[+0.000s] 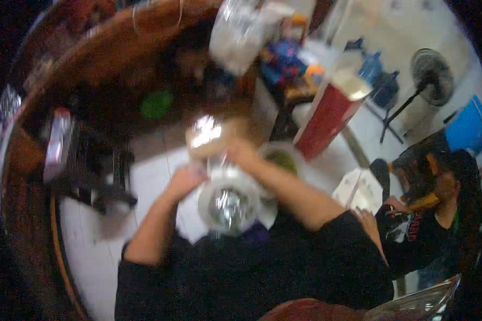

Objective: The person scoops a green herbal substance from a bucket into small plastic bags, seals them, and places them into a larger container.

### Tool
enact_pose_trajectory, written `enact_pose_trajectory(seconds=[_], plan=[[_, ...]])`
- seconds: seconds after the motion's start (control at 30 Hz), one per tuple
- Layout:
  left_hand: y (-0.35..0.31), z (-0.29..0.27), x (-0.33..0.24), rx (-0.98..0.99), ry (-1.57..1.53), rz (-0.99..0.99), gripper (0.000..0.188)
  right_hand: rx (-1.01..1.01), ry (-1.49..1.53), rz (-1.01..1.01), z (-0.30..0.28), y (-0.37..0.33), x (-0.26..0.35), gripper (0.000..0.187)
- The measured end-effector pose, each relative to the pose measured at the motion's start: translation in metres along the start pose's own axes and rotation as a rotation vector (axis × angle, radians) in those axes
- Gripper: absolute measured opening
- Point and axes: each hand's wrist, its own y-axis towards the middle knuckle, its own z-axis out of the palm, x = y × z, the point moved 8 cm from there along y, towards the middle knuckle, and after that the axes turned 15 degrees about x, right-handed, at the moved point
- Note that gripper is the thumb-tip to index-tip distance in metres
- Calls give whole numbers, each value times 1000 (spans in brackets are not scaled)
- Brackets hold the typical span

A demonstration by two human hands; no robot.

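The picture is blurred by motion. My left hand (189, 179) and my right hand (243, 153) meet close together in front of me, with fingers that look closed. Between them is a small pale, see-through piece (216, 162) whose kind I cannot make out. Just beyond the fingers stands a tan, round-looking thing (219, 140) with a shiny top. Below my hands, close to my body, a whitish round bowl (202, 206) holds something clear and glossy. Under my right forearm, partly hidden, sits a round container (301, 166) with green contents.
A tall red box (329, 117) stands to the right. A seated person in black (418, 224) is at the far right beside a white tray-like thing (361, 190). Behind are a standing fan (432, 77) and a blue bin (468, 128). Dark furniture (96, 171) stands left.
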Motion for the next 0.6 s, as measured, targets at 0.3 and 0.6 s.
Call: enact_pose_trajectory(seconds=[0.3,0.6], plan=[[68,-147,153,-447,233,-45,30,-110,279,86,-115,73,-87,17],[198,-160,177,-216,208,-368,22,-36,-501,373,-154,158,-110,27]])
